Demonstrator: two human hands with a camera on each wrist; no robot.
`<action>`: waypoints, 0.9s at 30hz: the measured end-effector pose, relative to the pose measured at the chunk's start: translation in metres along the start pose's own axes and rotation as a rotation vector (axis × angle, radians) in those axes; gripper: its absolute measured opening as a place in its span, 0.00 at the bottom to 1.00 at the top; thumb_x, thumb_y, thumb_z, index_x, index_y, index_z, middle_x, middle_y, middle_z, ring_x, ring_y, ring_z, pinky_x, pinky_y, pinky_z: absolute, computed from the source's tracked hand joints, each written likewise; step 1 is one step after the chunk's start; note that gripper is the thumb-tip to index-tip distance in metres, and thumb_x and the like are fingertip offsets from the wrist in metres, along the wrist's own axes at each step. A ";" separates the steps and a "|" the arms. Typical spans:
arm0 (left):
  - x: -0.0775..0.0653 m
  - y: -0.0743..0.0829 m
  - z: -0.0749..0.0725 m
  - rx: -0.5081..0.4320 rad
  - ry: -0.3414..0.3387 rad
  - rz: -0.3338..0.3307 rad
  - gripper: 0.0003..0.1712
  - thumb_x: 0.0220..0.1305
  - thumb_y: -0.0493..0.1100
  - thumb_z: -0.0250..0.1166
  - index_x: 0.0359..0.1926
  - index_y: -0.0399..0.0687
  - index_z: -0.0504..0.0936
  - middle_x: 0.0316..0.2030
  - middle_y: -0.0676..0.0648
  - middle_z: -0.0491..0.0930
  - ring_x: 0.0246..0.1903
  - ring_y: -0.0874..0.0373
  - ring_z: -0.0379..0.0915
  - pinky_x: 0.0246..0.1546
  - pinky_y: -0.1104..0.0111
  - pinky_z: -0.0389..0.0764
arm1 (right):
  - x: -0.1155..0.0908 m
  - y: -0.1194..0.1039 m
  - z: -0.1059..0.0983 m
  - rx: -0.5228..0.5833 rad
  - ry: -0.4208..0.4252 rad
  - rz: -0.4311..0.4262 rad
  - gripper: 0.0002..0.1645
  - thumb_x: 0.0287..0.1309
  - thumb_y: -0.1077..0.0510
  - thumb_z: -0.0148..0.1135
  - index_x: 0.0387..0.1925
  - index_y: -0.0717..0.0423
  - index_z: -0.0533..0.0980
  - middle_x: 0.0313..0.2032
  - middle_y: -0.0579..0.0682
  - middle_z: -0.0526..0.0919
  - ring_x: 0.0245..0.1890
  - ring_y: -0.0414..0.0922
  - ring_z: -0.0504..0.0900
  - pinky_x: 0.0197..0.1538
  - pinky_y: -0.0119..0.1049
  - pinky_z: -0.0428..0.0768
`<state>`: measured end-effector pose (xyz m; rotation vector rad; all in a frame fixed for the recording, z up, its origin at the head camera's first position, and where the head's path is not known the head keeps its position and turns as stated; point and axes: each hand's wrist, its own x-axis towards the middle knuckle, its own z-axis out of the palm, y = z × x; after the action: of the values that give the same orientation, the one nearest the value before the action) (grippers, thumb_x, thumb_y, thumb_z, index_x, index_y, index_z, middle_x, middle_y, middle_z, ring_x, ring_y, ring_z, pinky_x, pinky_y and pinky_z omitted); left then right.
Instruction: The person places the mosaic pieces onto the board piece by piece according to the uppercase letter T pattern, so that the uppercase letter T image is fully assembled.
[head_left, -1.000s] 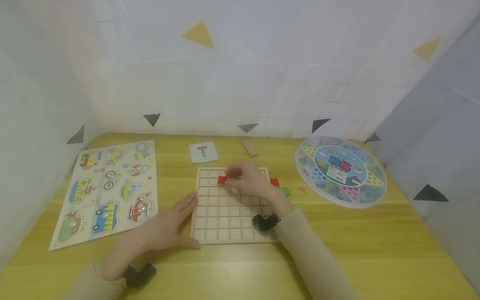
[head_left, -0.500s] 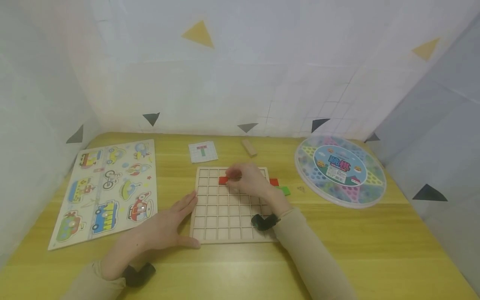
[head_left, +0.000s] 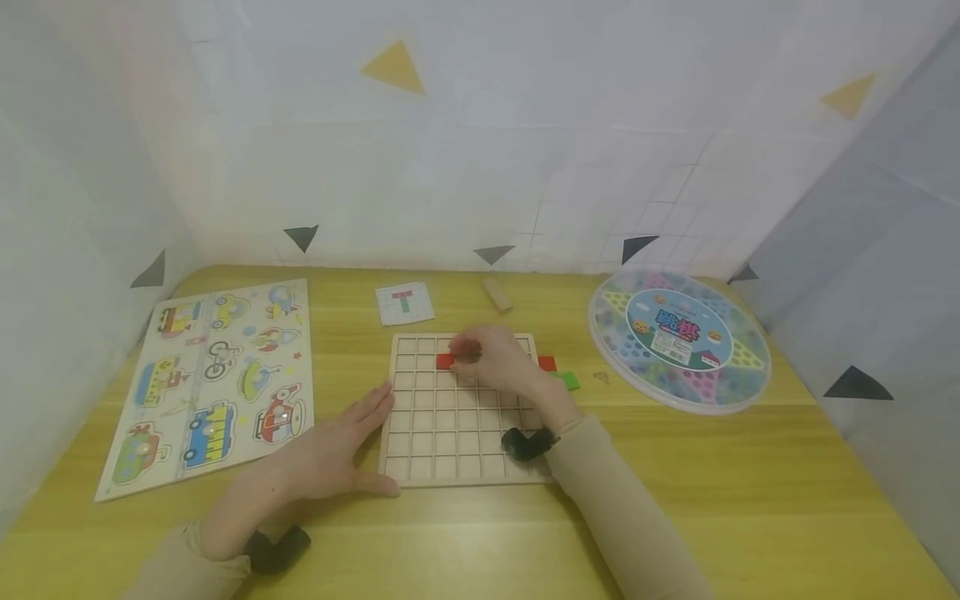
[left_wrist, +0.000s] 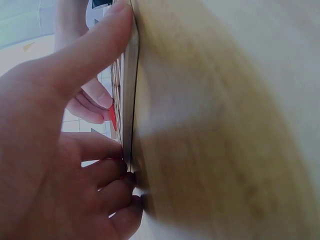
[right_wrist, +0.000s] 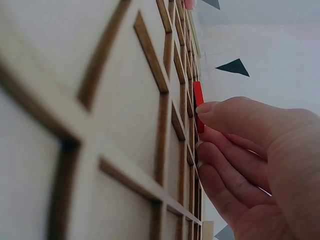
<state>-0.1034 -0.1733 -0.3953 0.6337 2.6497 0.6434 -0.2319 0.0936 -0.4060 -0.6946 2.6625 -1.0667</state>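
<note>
The wooden grid board (head_left: 446, 446) lies flat on the table, with ridges dividing it into square cells. My right hand (head_left: 495, 362) pinches a red tile (head_left: 445, 362) over the board's upper rows. In the right wrist view the thumb lies on that red tile (right_wrist: 197, 92), which stands close to the ridges; whether it sits in a cell I cannot tell. Fingers of my left hand (head_left: 337, 454) rest along the board's left edge, thumb spread to the near corner. Another red tile (head_left: 547, 363) and a green tile (head_left: 568, 381) lie at the board's right side, partly behind my right hand.
A picture card (head_left: 405, 303) with a red and green T lies behind the board, beside a small wooden block (head_left: 497, 295). To the left is a vehicle puzzle board (head_left: 251, 333); to the right, a round Chinese checkers set (head_left: 731, 387).
The red tile has turned slightly to lie straighter along the grid and has shifted very little. My right hand keeps its pinch, and my left hand stays at the board's edge.
</note>
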 end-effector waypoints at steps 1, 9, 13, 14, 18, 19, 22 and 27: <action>0.000 0.000 0.000 0.001 0.000 0.000 0.69 0.48 0.77 0.67 0.79 0.46 0.49 0.80 0.47 0.39 0.77 0.43 0.43 0.72 0.47 0.60 | 0.000 0.000 0.000 0.001 -0.001 0.000 0.17 0.58 0.58 0.72 0.50 0.53 0.83 0.46 0.43 0.86 0.48 0.40 0.82 0.56 0.37 0.81; 0.001 0.000 0.000 0.000 -0.002 -0.023 0.69 0.47 0.76 0.69 0.80 0.48 0.48 0.80 0.50 0.38 0.78 0.46 0.41 0.73 0.49 0.58 | 0.000 -0.002 0.000 -0.015 -0.002 -0.001 0.18 0.57 0.57 0.72 0.50 0.53 0.83 0.46 0.43 0.86 0.48 0.41 0.82 0.57 0.37 0.81; 0.001 0.000 0.000 -0.004 -0.001 -0.020 0.69 0.47 0.76 0.69 0.79 0.48 0.49 0.80 0.50 0.38 0.78 0.45 0.41 0.73 0.49 0.58 | 0.000 -0.003 -0.001 -0.021 -0.004 -0.003 0.18 0.57 0.58 0.72 0.50 0.53 0.83 0.46 0.44 0.86 0.49 0.41 0.82 0.57 0.38 0.80; 0.001 0.001 0.000 -0.005 -0.002 -0.020 0.69 0.47 0.76 0.69 0.79 0.48 0.49 0.80 0.50 0.38 0.78 0.46 0.41 0.73 0.49 0.58 | 0.000 -0.003 -0.001 -0.021 -0.004 -0.003 0.18 0.57 0.58 0.72 0.50 0.54 0.83 0.46 0.44 0.86 0.49 0.41 0.82 0.57 0.38 0.80; 0.000 0.001 0.000 -0.004 0.001 -0.008 0.69 0.47 0.77 0.68 0.79 0.46 0.49 0.80 0.48 0.39 0.77 0.44 0.42 0.73 0.48 0.58 | 0.000 -0.003 0.000 -0.018 -0.006 0.000 0.18 0.57 0.58 0.72 0.50 0.53 0.83 0.47 0.44 0.86 0.49 0.41 0.82 0.57 0.37 0.80; 0.000 0.001 0.000 -0.005 0.002 -0.006 0.69 0.48 0.77 0.68 0.79 0.46 0.49 0.80 0.48 0.39 0.77 0.44 0.42 0.73 0.47 0.58 | 0.000 -0.003 0.000 -0.018 -0.007 0.000 0.18 0.58 0.58 0.72 0.51 0.53 0.83 0.47 0.44 0.86 0.49 0.41 0.82 0.58 0.37 0.80; -0.001 0.001 0.000 -0.005 0.003 -0.002 0.69 0.48 0.77 0.67 0.79 0.46 0.49 0.80 0.48 0.39 0.77 0.43 0.43 0.72 0.47 0.59 | 0.000 -0.002 0.000 -0.015 -0.007 0.000 0.18 0.58 0.58 0.72 0.51 0.54 0.83 0.47 0.44 0.86 0.49 0.41 0.82 0.58 0.38 0.80; -0.001 0.001 0.000 0.003 0.005 0.001 0.69 0.48 0.78 0.66 0.79 0.46 0.49 0.80 0.48 0.39 0.77 0.42 0.43 0.72 0.47 0.60 | -0.001 -0.003 -0.001 -0.008 -0.010 -0.001 0.18 0.58 0.59 0.71 0.51 0.54 0.82 0.47 0.44 0.86 0.50 0.41 0.82 0.58 0.38 0.80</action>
<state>-0.1028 -0.1731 -0.3949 0.6354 2.6553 0.6426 -0.2305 0.0929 -0.4037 -0.7010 2.6600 -1.0501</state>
